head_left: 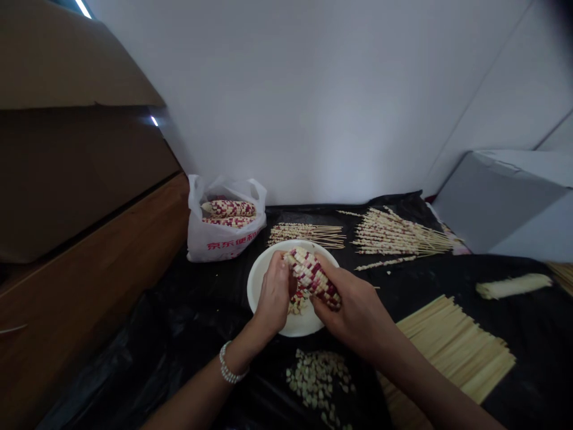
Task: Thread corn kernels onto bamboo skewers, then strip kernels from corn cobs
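Note:
An ear of corn (308, 272) with white and dark red kernels is held over a white bowl (258, 280). My right hand (353, 304) wraps around its near right end. At the far left end, my left hand (275, 292) has its fingers closed against the cob, with the thumb on the kernels. Loose kernels (296, 303) lie in the bowl beneath. More pale kernels (317, 382) are scattered on the black plastic sheet (188, 334) in front of the bowl.
A white plastic bag (226, 239) with several ears stands behind left. Skewers threaded with kernels (308, 233) lie behind the bowl, and a larger fan of them (394, 236) lies right. Bare sticks (456, 346) and a stripped cob (514, 286) are at right. Cardboard (80, 131) rises left.

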`<move>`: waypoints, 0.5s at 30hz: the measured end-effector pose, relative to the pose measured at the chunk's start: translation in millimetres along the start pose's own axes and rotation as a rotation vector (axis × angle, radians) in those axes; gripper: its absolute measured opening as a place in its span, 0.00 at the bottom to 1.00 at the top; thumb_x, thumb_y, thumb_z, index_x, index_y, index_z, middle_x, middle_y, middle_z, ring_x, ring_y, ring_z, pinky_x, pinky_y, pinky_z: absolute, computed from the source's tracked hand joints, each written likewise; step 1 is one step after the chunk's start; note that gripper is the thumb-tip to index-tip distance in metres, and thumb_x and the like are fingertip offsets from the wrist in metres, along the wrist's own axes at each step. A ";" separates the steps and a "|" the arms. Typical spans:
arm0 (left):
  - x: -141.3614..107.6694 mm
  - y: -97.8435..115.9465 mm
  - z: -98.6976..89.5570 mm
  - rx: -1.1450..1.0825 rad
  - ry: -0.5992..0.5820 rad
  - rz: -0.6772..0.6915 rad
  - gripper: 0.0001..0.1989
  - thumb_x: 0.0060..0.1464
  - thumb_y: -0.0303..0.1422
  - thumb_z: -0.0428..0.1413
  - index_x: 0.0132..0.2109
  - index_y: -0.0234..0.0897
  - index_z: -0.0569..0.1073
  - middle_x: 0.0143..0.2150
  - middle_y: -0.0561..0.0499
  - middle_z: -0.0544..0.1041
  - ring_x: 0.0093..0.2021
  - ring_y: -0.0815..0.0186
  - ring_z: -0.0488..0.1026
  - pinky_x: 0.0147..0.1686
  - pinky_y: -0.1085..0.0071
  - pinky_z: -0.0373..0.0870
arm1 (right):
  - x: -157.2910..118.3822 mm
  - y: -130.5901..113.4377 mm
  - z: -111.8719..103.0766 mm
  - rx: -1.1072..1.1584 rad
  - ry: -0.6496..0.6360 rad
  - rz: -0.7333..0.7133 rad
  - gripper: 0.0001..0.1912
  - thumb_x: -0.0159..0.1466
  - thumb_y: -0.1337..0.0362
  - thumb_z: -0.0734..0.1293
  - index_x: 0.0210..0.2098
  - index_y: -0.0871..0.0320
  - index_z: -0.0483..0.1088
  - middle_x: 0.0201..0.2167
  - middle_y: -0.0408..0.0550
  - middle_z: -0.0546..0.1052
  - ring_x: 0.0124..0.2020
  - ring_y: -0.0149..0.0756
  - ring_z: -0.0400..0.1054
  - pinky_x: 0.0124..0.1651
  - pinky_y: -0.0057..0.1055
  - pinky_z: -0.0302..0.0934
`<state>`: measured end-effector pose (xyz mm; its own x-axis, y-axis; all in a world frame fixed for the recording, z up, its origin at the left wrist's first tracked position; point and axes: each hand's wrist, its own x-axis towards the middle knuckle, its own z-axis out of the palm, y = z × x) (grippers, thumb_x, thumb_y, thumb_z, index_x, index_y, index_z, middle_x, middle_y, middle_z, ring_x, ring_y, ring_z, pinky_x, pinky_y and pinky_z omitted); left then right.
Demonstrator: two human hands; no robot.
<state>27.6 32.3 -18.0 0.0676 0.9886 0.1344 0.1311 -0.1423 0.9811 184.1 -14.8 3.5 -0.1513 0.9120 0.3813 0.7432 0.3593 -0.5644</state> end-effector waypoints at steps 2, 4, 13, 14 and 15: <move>-1.2 6.8 -0.4 0.000 -0.047 0.042 0.15 0.60 0.45 0.48 0.45 0.39 0.67 0.36 0.50 0.74 0.37 0.64 0.71 0.37 0.70 0.69 | 0.5 -1.1 -2.8 0.007 0.007 0.002 0.32 0.61 0.63 0.63 0.64 0.55 0.55 0.44 0.53 0.75 0.42 0.45 0.72 0.45 0.42 0.66; -2.5 12.0 -0.5 0.002 -0.079 0.066 0.15 0.60 0.44 0.50 0.46 0.39 0.66 0.37 0.50 0.74 0.37 0.65 0.71 0.38 0.70 0.69 | 0.8 -1.8 -4.4 0.015 0.003 0.005 0.33 0.61 0.63 0.63 0.65 0.54 0.54 0.43 0.52 0.76 0.42 0.44 0.72 0.44 0.42 0.66; -2.2 2.4 1.7 0.204 -0.028 0.142 0.10 0.63 0.40 0.44 0.43 0.40 0.64 0.32 0.54 0.70 0.33 0.66 0.68 0.37 0.69 0.63 | -0.7 0.3 -1.9 0.000 -0.033 0.012 0.32 0.61 0.63 0.63 0.64 0.56 0.56 0.45 0.54 0.75 0.44 0.46 0.72 0.46 0.43 0.66; -1.6 1.4 1.9 0.230 -0.019 0.147 0.10 0.63 0.39 0.44 0.43 0.39 0.64 0.32 0.54 0.70 0.32 0.65 0.68 0.37 0.69 0.63 | -1.1 0.3 -1.3 -0.014 -0.037 0.009 0.32 0.61 0.63 0.63 0.64 0.57 0.56 0.45 0.54 0.75 0.45 0.46 0.72 0.46 0.43 0.66; -1.1 1.0 2.0 0.251 -0.011 0.152 0.10 0.63 0.39 0.44 0.43 0.39 0.64 0.31 0.54 0.71 0.33 0.65 0.68 0.36 0.68 0.62 | -1.5 0.2 -0.8 -0.031 -0.037 0.004 0.32 0.61 0.63 0.62 0.64 0.57 0.55 0.46 0.55 0.75 0.45 0.46 0.72 0.46 0.43 0.66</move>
<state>29.6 31.0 -17.4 0.1159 0.9548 0.2739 0.3594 -0.2974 0.8846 184.9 -16.3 3.4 -0.1718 0.9201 0.3519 0.7636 0.3501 -0.5425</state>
